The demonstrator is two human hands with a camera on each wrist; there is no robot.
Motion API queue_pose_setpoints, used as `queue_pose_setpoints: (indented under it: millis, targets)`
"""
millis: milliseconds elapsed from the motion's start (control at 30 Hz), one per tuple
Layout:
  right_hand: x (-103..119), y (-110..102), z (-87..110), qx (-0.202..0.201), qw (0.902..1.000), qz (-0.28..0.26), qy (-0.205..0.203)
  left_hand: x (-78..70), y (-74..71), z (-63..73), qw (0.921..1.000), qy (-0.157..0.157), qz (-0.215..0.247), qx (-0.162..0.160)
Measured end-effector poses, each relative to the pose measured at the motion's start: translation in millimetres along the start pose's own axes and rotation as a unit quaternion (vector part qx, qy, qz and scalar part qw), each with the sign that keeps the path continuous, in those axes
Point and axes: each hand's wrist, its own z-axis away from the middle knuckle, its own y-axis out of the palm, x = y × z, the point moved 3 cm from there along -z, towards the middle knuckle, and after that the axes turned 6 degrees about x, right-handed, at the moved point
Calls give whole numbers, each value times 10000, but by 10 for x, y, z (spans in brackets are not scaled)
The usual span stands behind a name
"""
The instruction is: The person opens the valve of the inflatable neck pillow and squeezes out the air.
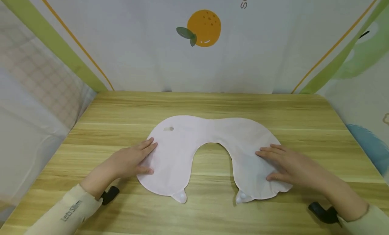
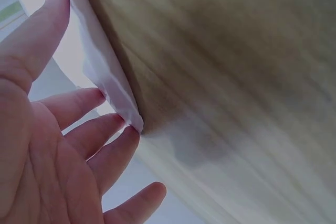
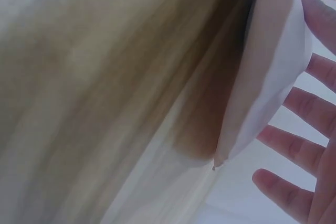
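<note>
A pale pink U-shaped neck pillow (image 1: 176, 150), looking thin and flat, lies on the wooden table with its opening toward me. Near its upper left lobe is a small valve (image 1: 169, 129). Each end carries a little tab with a snap button, a left tab (image 1: 181, 196) and a right tab (image 1: 242, 196). My left hand (image 1: 130, 160) rests on the outer left edge, fingers extended and thumb spread. On the right lobe lies my right hand (image 1: 282, 162), its fingers likewise straight. Both wrist views show fingertips touching the pillow's rim (image 2: 107, 61).
Wood-grain table (image 1: 212, 218) lies under everything. Behind it hangs a white curtain (image 1: 136, 52) printed with an orange. Black curved pieces sit at the left wrist (image 1: 110, 195) and the right wrist (image 1: 322, 213). Patterned cloth flanks both sides.
</note>
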Motion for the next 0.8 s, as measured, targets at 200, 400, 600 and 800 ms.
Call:
queue_pose_setpoints:
  millis: [200,400,600,800]
  targets:
    - [-53,-18,-57,112,9997,-173,118,21,-20,-86,10000,28,4,37]
    - [-104,-35,-120,252,9991,-275,186,30,-51,-149,9999,-7,63,104]
    - [-153,-50,-161,282,9981,-525,187,43,-61,-189,9998,-40,123,182]
    - [-206,-64,-215,403,9969,-612,294,72,-81,-219,9997,-40,162,204]
